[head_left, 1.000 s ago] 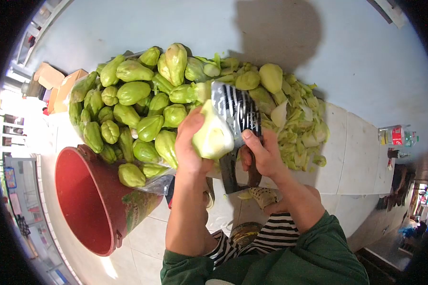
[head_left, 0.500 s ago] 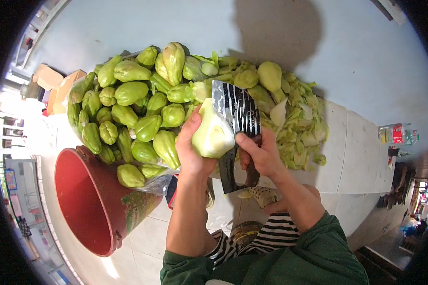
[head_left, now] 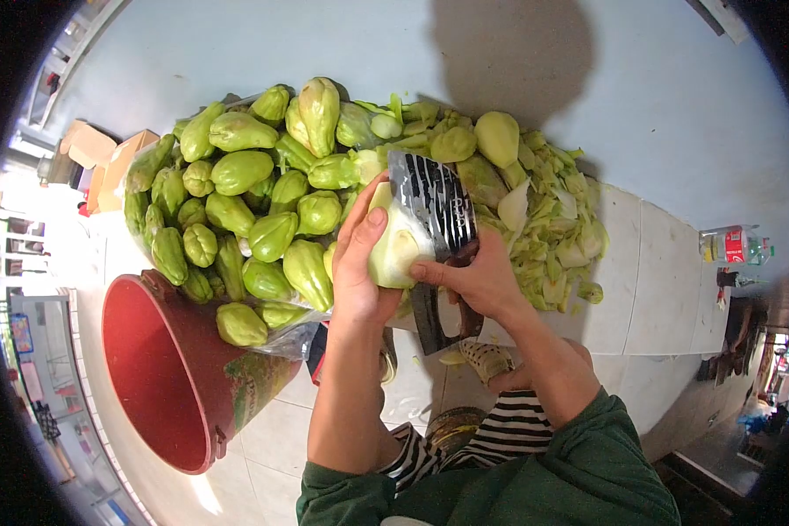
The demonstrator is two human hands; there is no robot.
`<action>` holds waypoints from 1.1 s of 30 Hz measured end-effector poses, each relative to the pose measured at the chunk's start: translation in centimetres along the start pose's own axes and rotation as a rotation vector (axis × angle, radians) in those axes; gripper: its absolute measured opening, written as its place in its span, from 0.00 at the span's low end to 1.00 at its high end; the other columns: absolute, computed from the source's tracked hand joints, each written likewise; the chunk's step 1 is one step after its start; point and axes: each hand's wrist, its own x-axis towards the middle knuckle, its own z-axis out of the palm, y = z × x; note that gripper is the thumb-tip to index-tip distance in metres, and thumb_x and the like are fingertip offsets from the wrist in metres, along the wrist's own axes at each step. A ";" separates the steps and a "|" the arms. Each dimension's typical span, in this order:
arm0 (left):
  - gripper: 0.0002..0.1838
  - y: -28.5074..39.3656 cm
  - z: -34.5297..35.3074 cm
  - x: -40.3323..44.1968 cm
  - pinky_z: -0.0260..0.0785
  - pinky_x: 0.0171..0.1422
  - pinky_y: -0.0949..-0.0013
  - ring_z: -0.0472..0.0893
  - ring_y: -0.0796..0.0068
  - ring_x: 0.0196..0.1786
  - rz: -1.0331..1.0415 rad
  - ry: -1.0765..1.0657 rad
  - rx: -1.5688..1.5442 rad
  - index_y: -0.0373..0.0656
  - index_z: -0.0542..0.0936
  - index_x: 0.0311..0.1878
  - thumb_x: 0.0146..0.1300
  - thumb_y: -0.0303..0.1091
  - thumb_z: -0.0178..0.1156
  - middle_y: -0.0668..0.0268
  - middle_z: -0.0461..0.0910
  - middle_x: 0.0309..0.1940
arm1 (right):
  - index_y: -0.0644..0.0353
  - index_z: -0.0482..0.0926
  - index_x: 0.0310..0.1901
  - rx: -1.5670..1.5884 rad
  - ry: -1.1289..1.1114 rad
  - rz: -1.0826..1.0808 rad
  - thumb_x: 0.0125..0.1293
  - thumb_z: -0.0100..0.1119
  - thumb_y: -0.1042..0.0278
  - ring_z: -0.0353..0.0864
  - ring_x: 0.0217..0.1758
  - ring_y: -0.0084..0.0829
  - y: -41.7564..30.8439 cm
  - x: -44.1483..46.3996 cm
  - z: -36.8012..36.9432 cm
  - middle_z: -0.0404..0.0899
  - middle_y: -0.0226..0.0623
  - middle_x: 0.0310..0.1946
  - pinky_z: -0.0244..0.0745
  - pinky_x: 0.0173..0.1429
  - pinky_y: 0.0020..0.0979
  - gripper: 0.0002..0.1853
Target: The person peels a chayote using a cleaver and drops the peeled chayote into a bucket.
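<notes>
A pale, peeled chayote [head_left: 393, 245] rests in my left hand [head_left: 359, 267], whose fingers wrap round its left side. My right hand [head_left: 485, 279] is closed round the handle of a wide kitchen knife [head_left: 434, 200] with a black blade and pale wavy stripes. The blade lies along the chayote's right side, and my right thumb touches the fruit's near end. Behind my left hand is a heap of unpeeled green chayotes [head_left: 243, 173]. Beyond the knife, a pile of green peelings [head_left: 543, 241] spreads to the right, with a peeled chayote [head_left: 497, 140] on its far side.
A red bucket [head_left: 145, 377] leans at the lower left, near a clear plastic bag [head_left: 291, 342] under the chayotes. Cardboard boxes [head_left: 124, 168] stand at the far left. A plastic bottle [head_left: 733, 246] is at the right, and a pale blue wall [head_left: 342, 44] rises behind.
My right thumb has shifted left onto the chayote's near end, and the knife has tilted slightly. My left fingers have moved up round the fruit, which has turned a little.
</notes>
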 end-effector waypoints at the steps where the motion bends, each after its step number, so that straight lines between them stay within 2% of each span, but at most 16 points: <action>1: 0.35 -0.1 -0.2 -0.1 0.68 0.65 0.63 0.77 0.64 0.59 0.014 0.000 -0.010 0.32 0.63 0.69 0.64 0.41 0.60 0.54 0.74 0.60 | 0.61 0.78 0.31 -0.025 -0.009 0.030 0.47 0.80 0.56 0.71 0.14 0.17 0.0 0.0 0.0 0.75 0.25 0.16 0.66 0.18 0.22 0.21; 6: 0.34 0.0 -0.2 0.0 0.70 0.63 0.63 0.77 0.65 0.58 0.047 0.012 0.000 0.33 0.66 0.68 0.62 0.37 0.63 0.55 0.75 0.59 | 0.60 0.79 0.30 -0.044 -0.015 0.059 0.47 0.81 0.55 0.71 0.14 0.17 -0.5 -0.1 0.1 0.75 0.25 0.16 0.67 0.19 0.22 0.21; 9: 0.31 0.1 0.0 -0.1 0.70 0.62 0.65 0.78 0.68 0.55 0.077 0.036 0.057 0.33 0.68 0.67 0.61 0.32 0.65 0.57 0.77 0.57 | 0.60 0.79 0.31 -0.035 0.024 -0.004 0.46 0.81 0.55 0.72 0.15 0.17 -0.9 -0.2 0.2 0.75 0.25 0.17 0.68 0.20 0.22 0.21; 14: 0.27 -0.1 0.1 0.1 0.69 0.59 0.70 0.78 0.74 0.50 0.216 0.105 0.294 0.33 0.73 0.63 0.61 0.27 0.66 0.61 0.80 0.50 | 0.61 0.80 0.31 0.002 0.047 -0.023 0.45 0.81 0.54 0.73 0.16 0.17 -1.0 -0.2 0.4 0.76 0.25 0.17 0.68 0.20 0.22 0.22; 21: 0.27 0.0 0.3 0.3 0.68 0.59 0.72 0.76 0.77 0.50 0.346 0.102 0.579 0.30 0.74 0.62 0.60 0.29 0.68 0.61 0.82 0.48 | 0.61 0.80 0.32 -0.137 0.101 -0.017 0.45 0.82 0.55 0.73 0.17 0.17 -0.4 0.1 0.3 0.77 0.26 0.18 0.68 0.21 0.23 0.22; 23: 0.28 0.1 0.3 0.4 0.68 0.60 0.72 0.76 0.78 0.49 0.443 0.079 0.729 0.30 0.74 0.62 0.60 0.30 0.69 0.60 0.82 0.47 | 0.61 0.80 0.33 -0.155 0.134 -0.126 0.45 0.82 0.57 0.72 0.17 0.17 0.0 0.3 0.3 0.77 0.26 0.19 0.68 0.21 0.22 0.22; 26: 0.28 0.5 -0.8 0.6 0.68 0.59 0.72 0.76 0.78 0.50 0.454 0.100 0.891 0.30 0.74 0.62 0.60 0.30 0.69 0.59 0.82 0.47 | 0.61 0.80 0.35 -0.117 0.110 -0.108 0.46 0.81 0.60 0.73 0.17 0.16 -0.5 0.1 0.1 0.77 0.26 0.19 0.67 0.20 0.22 0.21; 27: 0.28 0.5 -1.0 0.7 0.68 0.59 0.72 0.76 0.78 0.50 0.453 0.101 0.894 0.30 0.74 0.62 0.60 0.30 0.69 0.59 0.82 0.47 | 0.61 0.80 0.35 -0.115 0.109 -0.107 0.46 0.81 0.60 0.73 0.17 0.16 -0.6 0.2 0.0 0.77 0.26 0.19 0.67 0.20 0.22 0.21; 29: 0.28 0.6 -1.1 0.8 0.72 0.56 0.69 0.78 0.73 0.48 0.384 0.123 0.650 0.32 0.73 0.64 0.63 0.33 0.67 0.56 0.81 0.47 | 0.62 0.80 0.36 -0.147 0.128 -0.066 0.47 0.80 0.62 0.72 0.16 0.16 -0.7 0.2 -0.4 0.78 0.26 0.20 0.66 0.19 0.22 0.20; 30: 0.28 0.8 -1.2 0.9 0.72 0.56 0.69 0.78 0.73 0.48 0.383 0.122 0.650 0.32 0.73 0.64 0.63 0.33 0.67 0.56 0.81 0.47 | 0.62 0.80 0.36 -0.146 0.130 -0.065 0.47 0.80 0.62 0.72 0.16 0.16 -0.7 0.3 -0.6 0.78 0.26 0.20 0.66 0.19 0.22 0.20; 32: 0.33 1.4 -1.5 1.1 0.73 0.55 0.61 0.78 0.63 0.50 0.214 0.082 0.243 0.36 0.64 0.69 0.69 0.49 0.56 0.53 0.78 0.50 | 0.63 0.80 0.33 -0.018 0.148 -0.092 0.48 0.80 0.62 0.72 0.15 0.17 -0.8 0.5 -1.2 0.78 0.27 0.19 0.66 0.18 0.23 0.19; 33: 0.32 1.5 -2.0 1.4 0.74 0.51 0.57 0.78 0.58 0.50 0.173 0.040 0.143 0.44 0.61 0.70 0.71 0.54 0.49 0.51 0.75 0.51 | 0.63 0.80 0.33 -0.018 0.148 -0.093 0.48 0.80 0.62 0.72 0.15 0.17 -0.8 0.6 -1.5 0.78 0.27 0.19 0.66 0.18 0.23 0.19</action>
